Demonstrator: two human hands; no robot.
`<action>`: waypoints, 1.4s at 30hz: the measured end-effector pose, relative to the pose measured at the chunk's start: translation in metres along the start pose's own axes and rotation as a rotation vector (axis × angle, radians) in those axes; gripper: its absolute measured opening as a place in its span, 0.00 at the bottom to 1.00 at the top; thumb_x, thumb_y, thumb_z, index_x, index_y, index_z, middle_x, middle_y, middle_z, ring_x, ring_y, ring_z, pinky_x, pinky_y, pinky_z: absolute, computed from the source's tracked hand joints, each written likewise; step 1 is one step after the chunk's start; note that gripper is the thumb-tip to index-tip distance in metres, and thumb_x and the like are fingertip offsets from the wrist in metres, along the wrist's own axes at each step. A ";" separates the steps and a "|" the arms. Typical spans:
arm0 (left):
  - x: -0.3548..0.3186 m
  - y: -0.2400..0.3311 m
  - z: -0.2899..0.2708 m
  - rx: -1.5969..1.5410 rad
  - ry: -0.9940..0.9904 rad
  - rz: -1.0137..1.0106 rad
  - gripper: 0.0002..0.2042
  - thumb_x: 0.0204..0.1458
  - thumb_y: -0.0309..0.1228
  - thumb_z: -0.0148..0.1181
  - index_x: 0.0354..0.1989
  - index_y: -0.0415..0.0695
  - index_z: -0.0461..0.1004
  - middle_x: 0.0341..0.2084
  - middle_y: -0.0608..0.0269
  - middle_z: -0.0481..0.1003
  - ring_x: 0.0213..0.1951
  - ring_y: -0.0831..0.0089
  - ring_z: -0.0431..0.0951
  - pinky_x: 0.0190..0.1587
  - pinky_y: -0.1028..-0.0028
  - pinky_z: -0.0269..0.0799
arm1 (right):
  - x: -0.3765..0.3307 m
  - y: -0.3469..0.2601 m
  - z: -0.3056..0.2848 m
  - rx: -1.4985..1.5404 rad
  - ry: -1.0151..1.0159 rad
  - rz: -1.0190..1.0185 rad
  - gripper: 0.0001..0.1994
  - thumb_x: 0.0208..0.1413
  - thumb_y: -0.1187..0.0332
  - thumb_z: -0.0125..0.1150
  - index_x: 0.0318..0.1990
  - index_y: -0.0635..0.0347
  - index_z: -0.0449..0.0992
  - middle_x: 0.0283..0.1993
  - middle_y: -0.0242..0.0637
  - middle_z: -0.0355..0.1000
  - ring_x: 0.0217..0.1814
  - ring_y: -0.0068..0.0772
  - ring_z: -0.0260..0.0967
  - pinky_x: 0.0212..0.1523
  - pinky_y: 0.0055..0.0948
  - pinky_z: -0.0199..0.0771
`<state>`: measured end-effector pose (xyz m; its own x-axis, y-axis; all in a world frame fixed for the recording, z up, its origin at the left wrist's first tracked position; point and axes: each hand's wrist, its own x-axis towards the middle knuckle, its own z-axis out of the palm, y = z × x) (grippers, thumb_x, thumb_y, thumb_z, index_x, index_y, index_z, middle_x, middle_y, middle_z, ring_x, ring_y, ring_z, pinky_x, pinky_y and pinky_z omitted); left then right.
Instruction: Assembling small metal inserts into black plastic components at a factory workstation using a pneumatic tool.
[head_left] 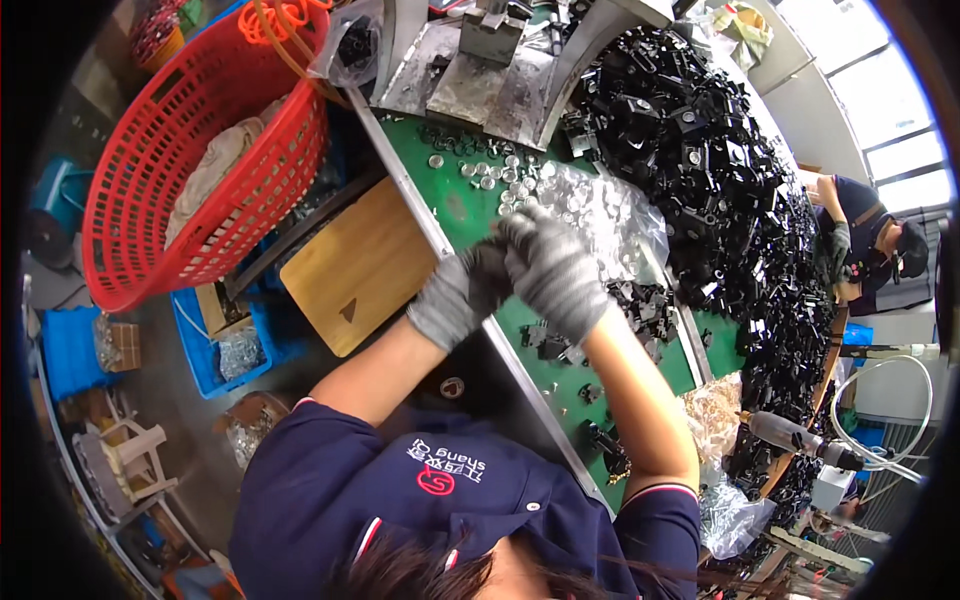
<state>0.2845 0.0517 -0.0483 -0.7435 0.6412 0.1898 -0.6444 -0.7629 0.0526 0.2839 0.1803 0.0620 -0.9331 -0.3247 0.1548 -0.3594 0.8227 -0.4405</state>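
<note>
Both my hands wear grey knit gloves and meet over the near edge of the green work table (455, 205). My left hand (460, 295) is closed, its fingers partly covered by the right. My right hand (555, 275) has its fingers curled together against the left; whatever they hold is hidden. Just beyond the hands lie several small round clear-and-silver pieces (487, 183). A clear plastic bag (610, 215) of similar shiny pieces lies beside my right hand. Small black parts (640, 315) are scattered to the right of that hand.
A metal press fixture (490, 80) stands at the far side. A large heap of black parts (700, 170) covers the right. A red basket (210, 170), a wooden board (355, 265) and a blue crate (215, 350) are on the left. A power screwdriver (795, 435) lies right; another person (870, 235) works beyond.
</note>
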 end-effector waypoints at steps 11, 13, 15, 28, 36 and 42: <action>0.048 0.139 -0.030 0.510 0.276 0.217 0.13 0.59 0.25 0.48 0.49 0.33 0.73 0.44 0.52 0.77 0.46 0.63 0.77 0.53 0.71 0.75 | -0.032 0.053 -0.067 0.501 0.135 0.305 0.09 0.56 0.75 0.58 0.44 0.65 0.77 0.43 0.37 0.76 0.41 0.25 0.74 0.45 0.22 0.74; 0.053 0.134 -0.032 0.601 0.264 0.216 0.13 0.58 0.25 0.50 0.49 0.33 0.74 0.44 0.51 0.77 0.46 0.63 0.78 0.53 0.71 0.74 | -0.086 0.062 -0.078 0.465 0.083 0.367 0.08 0.56 0.75 0.57 0.42 0.67 0.77 0.42 0.37 0.76 0.41 0.24 0.74 0.45 0.23 0.74; 0.068 0.113 -0.016 1.070 0.400 0.328 0.13 0.57 0.26 0.54 0.49 0.35 0.74 0.44 0.53 0.77 0.45 0.66 0.77 0.52 0.72 0.74 | -0.142 0.072 -0.077 0.518 0.078 0.473 0.08 0.57 0.76 0.56 0.43 0.68 0.77 0.41 0.37 0.76 0.41 0.25 0.74 0.45 0.24 0.73; 0.033 -0.043 0.097 1.613 0.033 0.418 0.21 0.53 0.35 0.59 0.52 0.36 0.71 0.52 0.52 0.72 0.55 0.58 0.71 0.59 0.61 0.66 | -0.386 -0.003 -0.026 0.173 0.940 0.790 0.16 0.55 0.67 0.57 0.50 0.61 0.75 0.50 0.43 0.73 0.53 0.36 0.70 0.56 0.34 0.67; -0.012 -0.190 0.077 2.003 -1.037 -0.178 0.26 0.36 0.33 0.71 0.49 0.45 0.74 0.48 0.51 0.72 0.47 0.50 0.76 0.51 0.60 0.71 | -0.382 0.004 -0.002 -0.375 0.223 0.747 0.34 0.49 0.44 0.60 0.62 0.48 0.67 0.70 0.40 0.56 0.74 0.44 0.47 0.73 0.44 0.31; -0.021 -0.191 0.077 1.990 -1.038 -0.341 0.23 0.39 0.31 0.68 0.49 0.47 0.75 0.45 0.51 0.72 0.42 0.53 0.77 0.42 0.62 0.75 | -0.403 0.028 -0.012 -0.134 0.604 0.667 0.26 0.48 0.55 0.66 0.56 0.52 0.73 0.63 0.41 0.65 0.67 0.43 0.58 0.68 0.45 0.50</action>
<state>0.4364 0.1773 0.0129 0.0620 0.9762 0.2080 0.7376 -0.1852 0.6493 0.6498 0.3396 -0.0015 -0.7842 0.5065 0.3585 0.2943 0.8121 -0.5038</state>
